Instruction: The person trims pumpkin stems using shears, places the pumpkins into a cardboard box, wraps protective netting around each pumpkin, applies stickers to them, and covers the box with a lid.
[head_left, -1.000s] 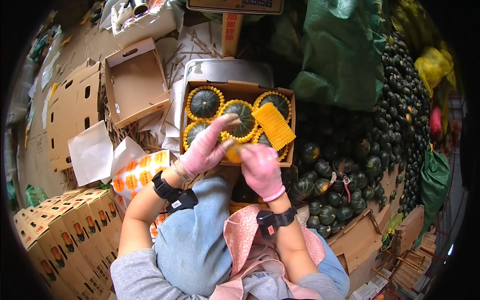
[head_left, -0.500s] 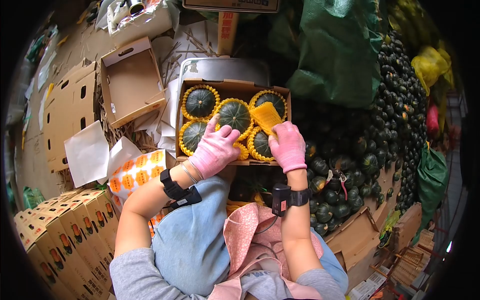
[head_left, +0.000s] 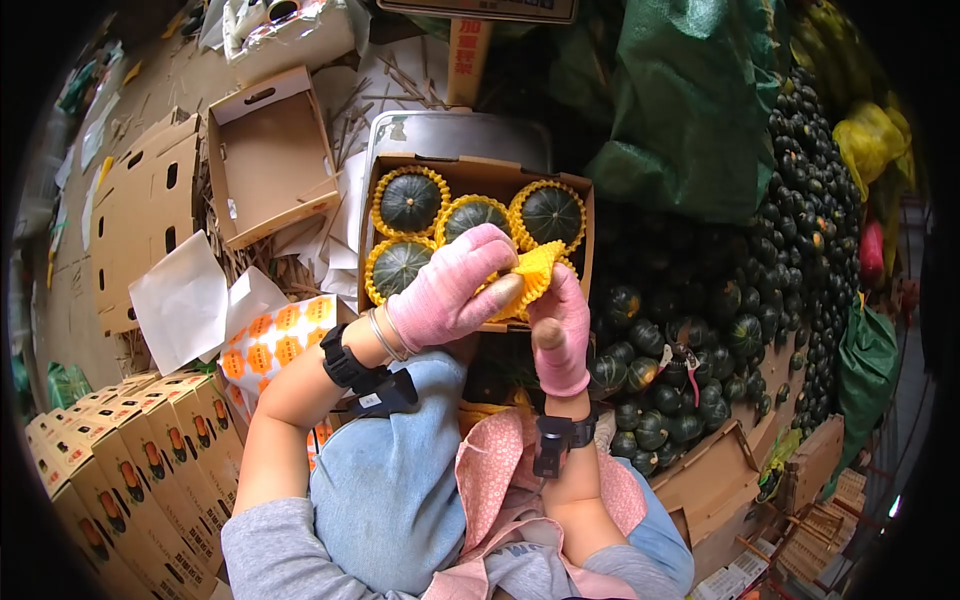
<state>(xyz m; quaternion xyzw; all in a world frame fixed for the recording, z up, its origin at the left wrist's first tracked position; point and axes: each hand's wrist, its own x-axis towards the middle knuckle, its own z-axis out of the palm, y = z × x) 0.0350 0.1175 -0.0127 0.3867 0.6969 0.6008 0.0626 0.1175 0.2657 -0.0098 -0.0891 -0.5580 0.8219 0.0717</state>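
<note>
Both my hands wear pink gloves and hold a yellow foam net sleeve [head_left: 538, 266] above the near right part of an open cardboard box [head_left: 584, 225]. My left hand [head_left: 452, 285] pinches the sleeve's left edge between thumb and fingers. My right hand [head_left: 562, 335] is closed on its right side. In the box sit dark green squashes in yellow foam nets: one squash [head_left: 410, 202] at the far left, another squash [head_left: 552, 215] at the far right, and a third squash [head_left: 400, 265] at the near left. My hands hide much of the box's near side.
The box rests on a metal scale platform [head_left: 460, 135]. An empty cardboard tray [head_left: 272, 150] lies to the left, above printed cartons [head_left: 150, 460]. Loose squashes [head_left: 745, 335] pile up on the right, with red-handled pruning shears [head_left: 685, 362] on them. A green tarp [head_left: 690, 110] hangs behind.
The yellow sleeve has gone from a flat, folded strip in my right hand to a partly opened cup. My left hand has moved right from the squashes and now grips it too.
</note>
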